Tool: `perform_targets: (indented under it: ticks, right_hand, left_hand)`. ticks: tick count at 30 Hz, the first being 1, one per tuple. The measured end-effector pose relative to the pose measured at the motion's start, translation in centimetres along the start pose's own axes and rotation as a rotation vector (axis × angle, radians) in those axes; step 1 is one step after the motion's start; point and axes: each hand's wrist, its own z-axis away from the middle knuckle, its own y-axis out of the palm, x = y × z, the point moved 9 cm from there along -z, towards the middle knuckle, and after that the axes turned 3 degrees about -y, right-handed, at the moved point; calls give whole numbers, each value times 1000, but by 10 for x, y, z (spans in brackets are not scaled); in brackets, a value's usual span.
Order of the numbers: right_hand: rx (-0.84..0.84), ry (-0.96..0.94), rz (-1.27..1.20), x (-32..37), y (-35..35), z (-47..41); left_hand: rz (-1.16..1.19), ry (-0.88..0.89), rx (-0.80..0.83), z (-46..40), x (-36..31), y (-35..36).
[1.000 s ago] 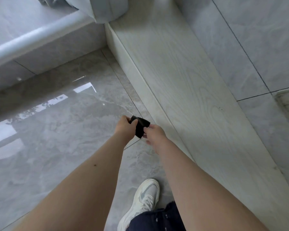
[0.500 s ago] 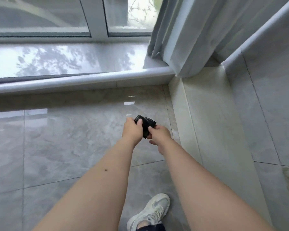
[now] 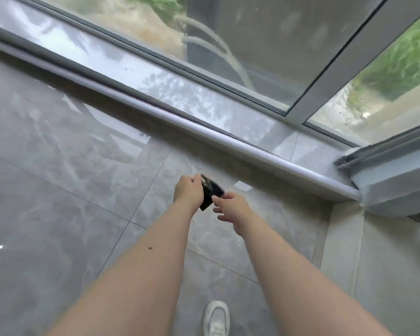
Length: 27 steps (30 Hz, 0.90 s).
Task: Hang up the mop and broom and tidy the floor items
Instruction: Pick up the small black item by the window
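Observation:
A small, shiny black folded bag [image 3: 212, 191] is held out in front of me over the grey tiled floor. My left hand [image 3: 188, 192] grips its left edge with closed fingers. My right hand [image 3: 229, 206] pinches its right corner between thumb and forefinger, with the other fingers spread below. No mop or broom is in view.
A low glossy stone window sill [image 3: 204, 105] with a rounded edge runs across ahead, below large window panes [image 3: 264, 44]. A grey curtain [image 3: 386, 163] hangs at the right corner. A pale raised ledge [image 3: 344, 238] runs along the right. My white shoe [image 3: 216, 317] is below.
My view has swung left and upward, from the ledge to the window and sill. Both hands have kept hold of the black bag, staying close together in front of me.

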Motion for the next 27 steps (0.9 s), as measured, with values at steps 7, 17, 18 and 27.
perform_targets:
  ticks: [7, 17, 18, 27]
  right_hand:
    - [77, -151, 192, 82, 115, 30]
    - [295, -268, 463, 115, 311, 101]
    - [319, -285, 493, 117, 331, 112]
    - [522, -365, 720, 108, 525, 216]
  left_hand:
    - [213, -111, -169, -11, 33, -138]
    - [551, -240, -402, 17, 134, -326]
    - [570, -256, -423, 20, 146, -346]
    - [731, -350, -598, 71, 268, -516]
